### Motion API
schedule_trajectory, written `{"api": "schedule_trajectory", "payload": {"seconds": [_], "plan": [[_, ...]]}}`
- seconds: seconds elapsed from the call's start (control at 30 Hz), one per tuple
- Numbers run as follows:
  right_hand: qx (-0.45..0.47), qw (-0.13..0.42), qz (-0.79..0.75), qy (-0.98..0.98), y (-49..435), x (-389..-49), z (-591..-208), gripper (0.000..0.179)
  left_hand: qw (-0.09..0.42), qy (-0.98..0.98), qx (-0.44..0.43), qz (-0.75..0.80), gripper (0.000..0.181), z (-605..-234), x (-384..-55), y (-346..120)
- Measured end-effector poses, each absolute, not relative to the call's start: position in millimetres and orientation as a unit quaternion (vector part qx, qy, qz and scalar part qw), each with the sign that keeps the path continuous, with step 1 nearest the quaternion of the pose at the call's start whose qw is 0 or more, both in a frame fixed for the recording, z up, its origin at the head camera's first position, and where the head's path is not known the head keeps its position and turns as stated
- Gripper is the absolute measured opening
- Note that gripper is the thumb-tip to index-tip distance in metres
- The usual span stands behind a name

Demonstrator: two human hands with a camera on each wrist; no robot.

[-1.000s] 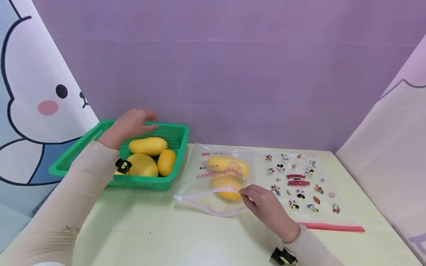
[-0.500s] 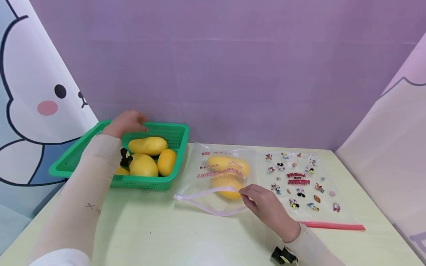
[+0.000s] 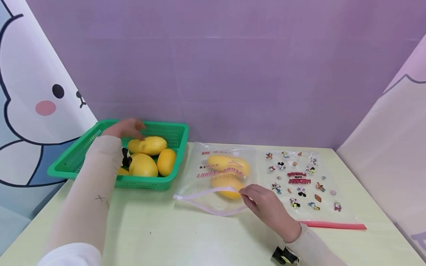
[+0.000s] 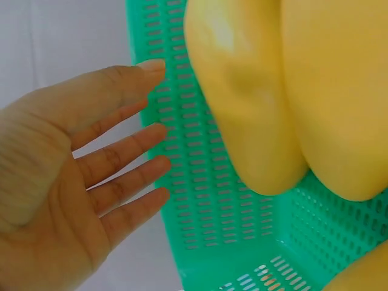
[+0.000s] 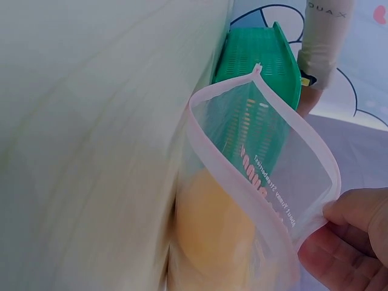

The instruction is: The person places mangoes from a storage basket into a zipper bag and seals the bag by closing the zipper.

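My left hand (image 3: 124,129) is over the back of the green basket (image 3: 139,183), near a long yellow mango (image 3: 151,145). Its fingers are spread and relaxed; in the left wrist view a gap shows between the fingertips and the mangoes (image 4: 248,121). Beside that mango lie a rounder mango (image 3: 143,165) and a smaller one (image 3: 166,162). My right hand (image 3: 266,207) pinches the rim of a clear zip bag (image 3: 196,170), holding its pale pink mouth apart. Inside the bag are two mangoes (image 5: 212,224), seen through the plastic.
A second clear zip bag (image 3: 319,177) with cartoon prints and a red zip lies flat on the table (image 3: 166,236), right of the first. A purple backdrop (image 3: 216,74) stands behind the table. The basket's left part is partly behind my left arm.
My left hand has moved left, then down toward the long mango in the basket. My right hand keeps its pinch on the bag's rim, and the bag stays in place.
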State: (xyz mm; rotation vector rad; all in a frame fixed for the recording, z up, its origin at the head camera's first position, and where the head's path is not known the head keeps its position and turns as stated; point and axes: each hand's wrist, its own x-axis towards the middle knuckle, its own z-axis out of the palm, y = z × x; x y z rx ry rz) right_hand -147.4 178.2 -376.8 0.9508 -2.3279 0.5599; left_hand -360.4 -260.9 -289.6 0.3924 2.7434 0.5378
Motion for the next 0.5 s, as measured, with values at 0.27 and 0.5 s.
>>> {"api": "schedule_trajectory", "payload": {"seconds": [0.27,0.5], "plan": [[0.35,0.273,0.206,-0.872,178.0,-145.5,-376.9,0.025,0.184,0.957,0.143,0.17,0.065,-300.4,-360.7,-262.8],[0.347,0.274,0.202,-0.874,178.2,-144.5,-378.0,0.024,0.206,0.952,0.141,0.176,0.071,-307.1,-360.4,-260.0]]}}
